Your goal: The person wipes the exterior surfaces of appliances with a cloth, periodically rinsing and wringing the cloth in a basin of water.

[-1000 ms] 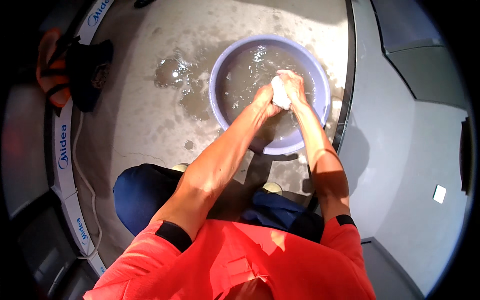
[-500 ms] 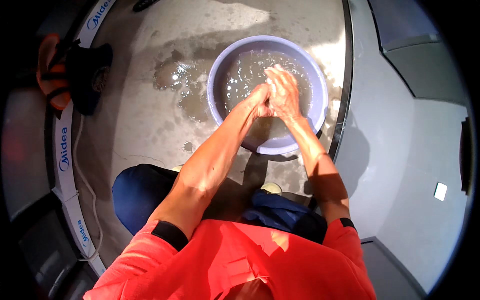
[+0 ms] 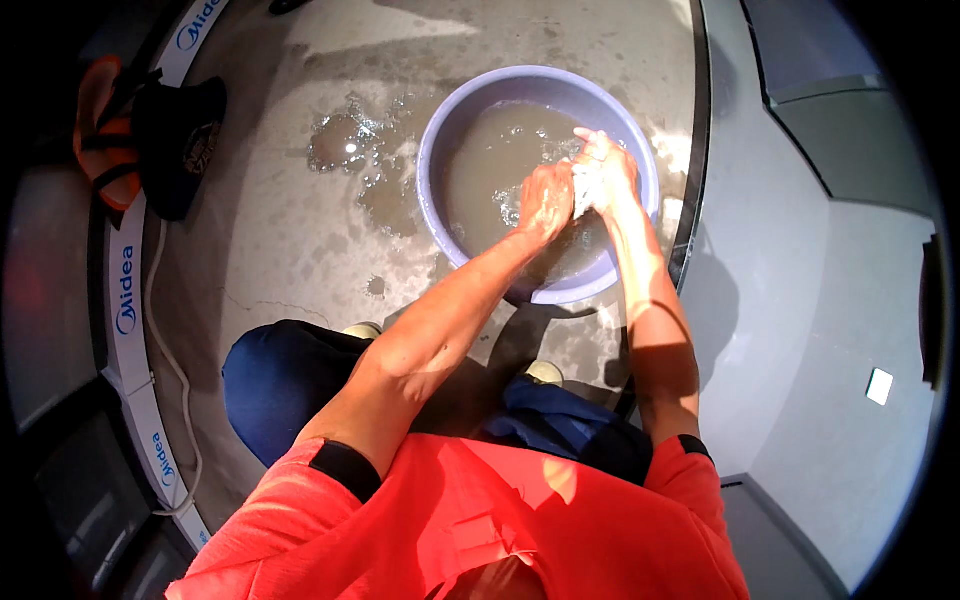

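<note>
A round pale purple basin [image 3: 430, 190] holds cloudy, greyish-brown water. Above that water, on the basin's right side, a small wet white cloth [image 3: 586, 188] is bunched between my two hands. My left hand [image 3: 547, 200] has its fingers curled in against the cloth's left side. My right hand [image 3: 614, 170] grips it from the right, with one finger pointing out toward the left. Much of the cloth is hidden inside the hands.
The basin stands on a wet concrete floor [image 3: 290, 240] beside a grey wall panel [image 3: 765, 250]. A dark cap [image 3: 180, 150] and an orange item with black straps [image 3: 118, 165] hang at the left, near a white rail [image 3: 128, 300] and a pale cable [image 3: 172, 360].
Both hands have shifted right and drawn slightly apart, so the white cloth now shows between them. The water's surface has fewer ripples.
</note>
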A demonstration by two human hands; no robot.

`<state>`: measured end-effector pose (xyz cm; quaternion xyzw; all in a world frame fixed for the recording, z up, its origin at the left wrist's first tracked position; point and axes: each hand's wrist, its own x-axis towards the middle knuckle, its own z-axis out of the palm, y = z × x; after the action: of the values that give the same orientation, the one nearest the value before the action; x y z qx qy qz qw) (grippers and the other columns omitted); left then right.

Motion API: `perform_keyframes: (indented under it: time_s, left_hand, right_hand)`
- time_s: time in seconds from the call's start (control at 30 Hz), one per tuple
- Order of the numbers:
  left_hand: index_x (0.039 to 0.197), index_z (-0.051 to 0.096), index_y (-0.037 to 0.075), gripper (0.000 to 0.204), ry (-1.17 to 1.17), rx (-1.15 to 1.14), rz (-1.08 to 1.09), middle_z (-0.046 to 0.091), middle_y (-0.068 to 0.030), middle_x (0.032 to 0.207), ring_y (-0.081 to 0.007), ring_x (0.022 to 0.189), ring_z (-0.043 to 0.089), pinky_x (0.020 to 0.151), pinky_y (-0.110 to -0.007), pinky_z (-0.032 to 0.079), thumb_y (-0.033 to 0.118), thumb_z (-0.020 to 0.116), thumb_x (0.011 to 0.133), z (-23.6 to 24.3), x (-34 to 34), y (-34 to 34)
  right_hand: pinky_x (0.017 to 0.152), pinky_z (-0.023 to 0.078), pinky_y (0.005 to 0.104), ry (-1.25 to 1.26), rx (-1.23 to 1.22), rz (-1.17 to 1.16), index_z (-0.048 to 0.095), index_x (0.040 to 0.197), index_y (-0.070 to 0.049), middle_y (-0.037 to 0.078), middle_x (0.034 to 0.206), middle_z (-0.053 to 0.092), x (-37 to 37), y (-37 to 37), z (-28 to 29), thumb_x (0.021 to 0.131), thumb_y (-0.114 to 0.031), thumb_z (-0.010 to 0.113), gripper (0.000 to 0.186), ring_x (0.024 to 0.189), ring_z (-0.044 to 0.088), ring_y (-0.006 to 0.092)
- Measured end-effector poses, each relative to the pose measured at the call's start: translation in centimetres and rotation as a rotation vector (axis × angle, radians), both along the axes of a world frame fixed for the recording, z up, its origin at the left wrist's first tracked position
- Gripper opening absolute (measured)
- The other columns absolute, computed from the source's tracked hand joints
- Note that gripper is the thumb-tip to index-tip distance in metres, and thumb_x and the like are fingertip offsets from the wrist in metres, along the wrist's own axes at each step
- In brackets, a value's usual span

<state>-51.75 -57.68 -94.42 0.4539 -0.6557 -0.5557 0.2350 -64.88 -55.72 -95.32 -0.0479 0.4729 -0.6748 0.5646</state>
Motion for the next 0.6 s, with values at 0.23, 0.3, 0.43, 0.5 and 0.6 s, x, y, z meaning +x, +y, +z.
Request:
perform_keyframes:
  time_s: [0.23,0.3,0.43,0.5,0.6]
  left_hand:
    - [0.09,0.064,-0.001,0.05,-0.174,-0.044,0.2,0.059,-0.0299,0.093,-0.0457,0.094,0.055,0.085,-0.048,0.04,0.041,0.035,0.092,1.0,2.0,-4.8]
    - [0.095,0.06,-0.002,0.041,-0.091,-0.043,0.262,0.057,-0.0303,0.106,-0.0436,0.102,0.052,0.087,-0.047,0.039,0.034,0.042,0.091,-1.6,1.5,-5.6]
    - [0.133,0.038,0.003,0.057,-0.214,-0.342,0.191,0.036,-0.0323,0.131,-0.0458,0.12,0.039,0.102,-0.045,0.033,0.008,0.052,0.078,-6.9,3.6,-4.5]
    - [0.14,0.028,0.005,0.07,-0.163,-0.127,-0.023,0.033,-0.0325,0.135,-0.0456,0.123,0.037,0.104,-0.043,0.032,0.003,0.051,0.074,-7.6,4.5,-4.4]
    - [0.138,0.03,-0.002,0.071,-0.113,0.047,-0.021,0.05,-0.0279,0.123,-0.0389,0.119,0.046,0.104,-0.038,0.032,0.011,0.059,0.075,-6.4,3.2,-3.6]
  right_hand:
    - [0.08,0.051,0.0428,0.9,0.615,0.105,0.052,0.112,0.006,0.024,0.102,0.059,-2.0,2.7,-1.4,0.096,-0.029,0.036,0.041,0.093,0.06,0.0302]
    - [0.094,0.042,0.0468,1.431,0.604,0.082,0.045,0.126,-0.001,0.027,0.12,0.049,-3.8,4.7,-6.2,0.091,-0.03,0.048,0.045,0.11,0.051,0.0345]
    - [0.102,0.033,0.051,1.85,0.351,0.559,0.035,0.137,-0.024,0.019,0.148,0.014,4.6,4.2,-2.5,0.08,-0.012,0.058,0.062,0.131,0.026,0.0397]
    - [0.103,0.034,0.0477,1.847,0.408,0.724,0.039,0.134,-0.019,0.019,0.146,0.021,5.7,4.1,-2.5,0.08,-0.01,0.057,0.058,0.129,0.03,0.0383]
    - [0.101,0.037,0.0406,1.626,0.53,0.819,0.047,0.126,-0.01,0.021,0.136,0.036,1.2,4.3,-6.5,0.08,-0.007,0.054,0.046,0.122,0.041,0.0356]
